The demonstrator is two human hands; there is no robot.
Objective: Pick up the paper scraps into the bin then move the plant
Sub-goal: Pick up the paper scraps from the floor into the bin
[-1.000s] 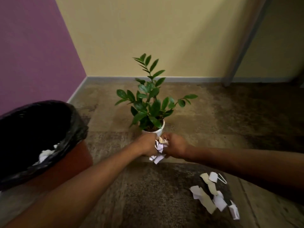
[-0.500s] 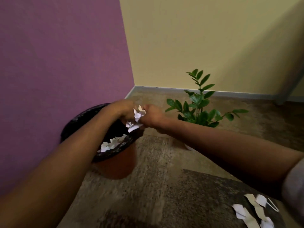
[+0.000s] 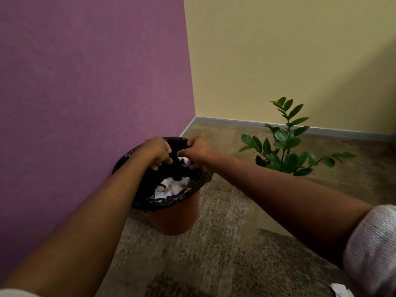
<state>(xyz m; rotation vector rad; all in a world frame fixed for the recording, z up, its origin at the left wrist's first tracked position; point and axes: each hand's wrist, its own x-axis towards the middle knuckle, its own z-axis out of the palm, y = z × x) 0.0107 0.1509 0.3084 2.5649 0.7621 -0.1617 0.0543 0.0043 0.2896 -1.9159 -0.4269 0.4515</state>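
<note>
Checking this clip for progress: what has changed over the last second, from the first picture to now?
Both hands carried a bunch of paper scraps from in front of the plant over to the bin. Now the left hand and right hand are above its opening, parted; a few scraps remain at the right hand. More paper lies in the bin. Bin and plant appear unmoved; the view swung left.

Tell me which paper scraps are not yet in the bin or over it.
The paper scrap on the carpet at the bottom right edge. The other scraps lie inside the bin, and one is at the right hand.
</note>
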